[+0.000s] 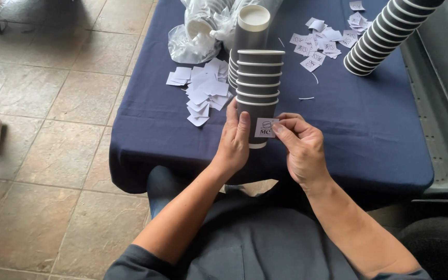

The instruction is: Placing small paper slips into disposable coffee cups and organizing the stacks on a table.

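Forearms reach out over lap toward blue-clothed table (369, 140). Left hand (233, 142) wraps bottom cup of short dark cup stack (258, 88), held upright at table's near edge. Right hand (299, 145) fingertips press small white sticker (265, 127) onto that cup. Loose white paper squares (200, 91) lie behind, left of stack.

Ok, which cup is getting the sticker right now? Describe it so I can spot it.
On the blue tablecloth, at the near edge, stands a short stack of dark cups. It is the bottom cup, gripped by the left hand, the only one with a white square sticker.
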